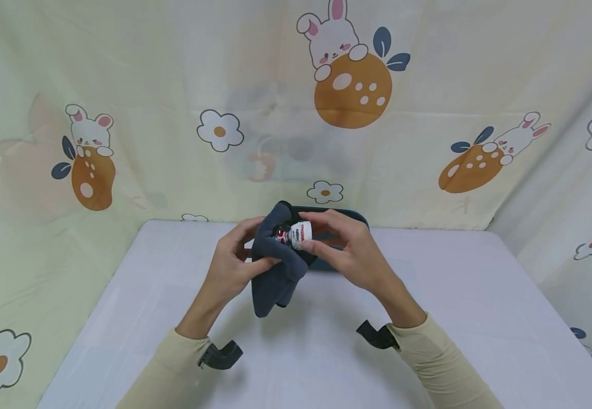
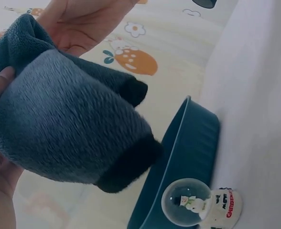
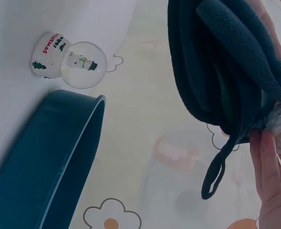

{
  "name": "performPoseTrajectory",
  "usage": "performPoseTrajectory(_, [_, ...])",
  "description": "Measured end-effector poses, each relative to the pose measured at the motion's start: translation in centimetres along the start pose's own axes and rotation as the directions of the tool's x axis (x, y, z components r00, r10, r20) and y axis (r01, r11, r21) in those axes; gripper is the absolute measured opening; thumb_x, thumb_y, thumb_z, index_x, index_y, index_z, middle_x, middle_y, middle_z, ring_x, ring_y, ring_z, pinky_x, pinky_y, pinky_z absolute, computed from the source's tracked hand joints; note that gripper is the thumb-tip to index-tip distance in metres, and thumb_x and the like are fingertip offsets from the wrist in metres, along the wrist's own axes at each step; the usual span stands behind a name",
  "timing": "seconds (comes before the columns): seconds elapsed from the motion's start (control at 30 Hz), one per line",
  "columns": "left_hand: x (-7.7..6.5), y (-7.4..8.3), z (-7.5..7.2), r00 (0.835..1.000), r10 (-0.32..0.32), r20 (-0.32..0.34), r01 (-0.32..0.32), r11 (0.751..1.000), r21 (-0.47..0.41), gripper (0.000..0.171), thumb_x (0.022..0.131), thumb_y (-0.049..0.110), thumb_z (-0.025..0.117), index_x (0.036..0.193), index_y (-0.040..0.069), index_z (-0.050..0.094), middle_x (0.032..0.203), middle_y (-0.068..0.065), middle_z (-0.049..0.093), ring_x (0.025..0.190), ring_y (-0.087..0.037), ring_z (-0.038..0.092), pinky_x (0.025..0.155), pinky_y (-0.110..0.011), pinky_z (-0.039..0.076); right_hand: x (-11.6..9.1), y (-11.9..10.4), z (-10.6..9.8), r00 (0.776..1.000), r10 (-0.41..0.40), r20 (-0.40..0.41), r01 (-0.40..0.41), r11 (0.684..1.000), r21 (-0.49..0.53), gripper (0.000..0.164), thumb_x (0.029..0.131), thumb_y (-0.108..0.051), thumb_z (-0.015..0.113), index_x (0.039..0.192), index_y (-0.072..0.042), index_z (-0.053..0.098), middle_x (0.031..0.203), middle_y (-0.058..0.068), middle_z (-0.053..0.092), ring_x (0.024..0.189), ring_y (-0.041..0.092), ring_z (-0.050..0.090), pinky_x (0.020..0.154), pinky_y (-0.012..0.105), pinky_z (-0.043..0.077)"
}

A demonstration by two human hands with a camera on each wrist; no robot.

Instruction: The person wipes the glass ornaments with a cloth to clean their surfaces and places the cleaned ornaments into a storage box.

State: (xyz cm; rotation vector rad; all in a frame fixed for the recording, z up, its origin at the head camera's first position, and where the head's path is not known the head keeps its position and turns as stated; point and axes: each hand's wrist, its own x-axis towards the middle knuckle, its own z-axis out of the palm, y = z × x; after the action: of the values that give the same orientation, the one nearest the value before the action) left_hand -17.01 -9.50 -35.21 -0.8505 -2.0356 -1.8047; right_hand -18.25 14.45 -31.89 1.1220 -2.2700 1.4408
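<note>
Pale curtain [image 1: 163, 62] with bunnies and flowers fills the back, and below it sits a white tabletop [image 1: 459, 301]. Biggest thing on that is a deep teal basin [image 3: 40, 152] near the back edge, long with rounded ends. Hands and cloth block most of its inside, so I can't tell what's in it.

Next down is the cloth [image 1: 271, 287], fuzzy blue-grey plush with black edging, bunched up in mid-air in front of the basin. The right wrist view shows a little hanging loop on it too. Left grip [image 1: 228, 258] has it pinched, thumb on the near side and fingers round the back.

Right grip [image 1: 353, 245] is pinching the held globe [image 1: 298, 234] by its base, thumb below and fingers above. That globe is up off the tabletop, tipped on its side between the two hands: base toward the right, dome end tucked into a fold of the cloth. White base with red and dark lettering; what shows of the dome end looks dark with bits of red and white.

There's also a second globe [image 3: 66, 62] standing upright on the tabletop just beside the basin's left end. Clear round dome, a tiny snowman in a black hat inside, white base with dark and red "Merry Christmas" lettering plus a little green tree.
</note>
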Motion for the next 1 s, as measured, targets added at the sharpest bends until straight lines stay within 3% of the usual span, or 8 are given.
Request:
performPoseTrajectory(0.3, [0.1,1.2,0.2,0.999,0.034,0.001,-0.034,0.999,0.036,0.060,0.074,-0.009,0.076,0.128,-0.002,0.053,0.119,-0.015,0.061,0.100,-0.019,0.061,0.074,-0.033,0.059,0.0,-0.1,0.1,0.993,0.118,-0.011,-0.117,0.992,0.039,0.035,0.092,-0.020,0.065,0.126,-0.016,0.061,0.108,-0.001,0.066,0.089,0.012,0.067,0.079,0.028,0.057])
performPoseTrajectory(0.57, [0.1,1.0,0.2,0.999,0.042,-0.006,-0.042,0.997,0.068,0.060,0.074,-0.007,0.077,0.129,0.000,0.053,0.119,-0.014,0.061,0.099,-0.021,0.062,0.072,-0.033,0.059,0.2,-2.2,-0.3,0.983,0.167,0.071,-0.171,0.984,0.048,0.044,0.092,-0.010,0.063,0.135,-0.007,0.054,0.110,0.005,0.061,0.092,0.020,0.062,0.079,0.025,0.055])
performPoseTrajectory(0.77, [0.1,1.0,0.1,1.000,0.018,0.002,-0.018,0.998,0.057,0.060,0.075,-0.006,0.077,0.129,0.001,0.054,0.117,-0.013,0.062,0.099,-0.019,0.062,0.071,-0.033,0.059,0.2,-2.5,-0.2,0.994,0.082,0.074,-0.085,0.995,0.042,0.050,0.088,-0.003,0.066,0.135,-0.001,0.052,0.114,0.007,0.059,0.101,0.019,0.064,0.088,0.028,0.054])
performPoseTrajectory(1.0, [0.1,1.0,-0.1,1.000,0.018,0.009,-0.018,1.000,0.022,0.058,0.074,-0.006,0.077,0.127,0.002,0.056,0.119,-0.011,0.062,0.102,-0.019,0.062,0.071,-0.035,0.059,-0.1,-0.2,0.0,0.998,-0.054,0.034,0.053,0.998,0.030,0.057,0.081,-0.001,0.072,0.135,-0.007,0.055,0.121,0.004,0.057,0.109,0.017,0.060,0.090,0.029,0.053])
